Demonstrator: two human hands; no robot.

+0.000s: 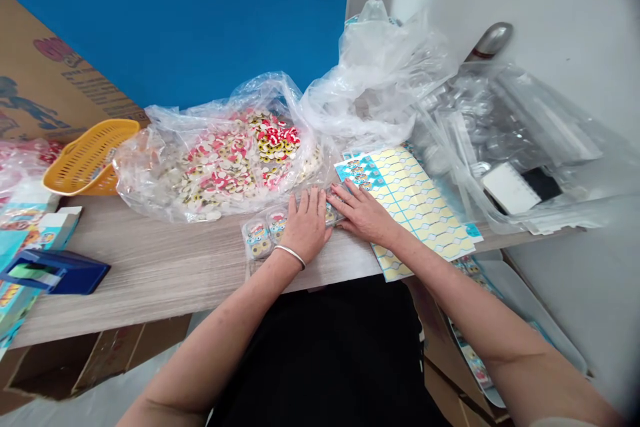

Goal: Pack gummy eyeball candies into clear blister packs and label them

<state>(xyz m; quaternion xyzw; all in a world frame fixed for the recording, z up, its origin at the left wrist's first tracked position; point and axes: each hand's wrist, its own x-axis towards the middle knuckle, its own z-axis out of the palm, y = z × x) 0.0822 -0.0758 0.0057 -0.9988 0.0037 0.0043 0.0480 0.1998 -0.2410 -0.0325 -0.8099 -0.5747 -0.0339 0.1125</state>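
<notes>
Left hand [306,227]: bare, slim rounded bracelet [291,256] at wrist, pale, whitish or silvery, material too small to tell. Right hand [364,213]: bare, wrist and forearm bare too. Black garment [325,360] over torso and lap, at six o'clock, mostly plain and dark; small pale marks [421,333] along its edge toward five o'clock. Pale sleeve edge [555,422] on right arm, at four o'clock, mostly cut off by frame.

At far left, the blue tape dispenser [65,271] is cut off by the edge; the row of clear packs [259,238] is partly hidden under the hands.
</notes>
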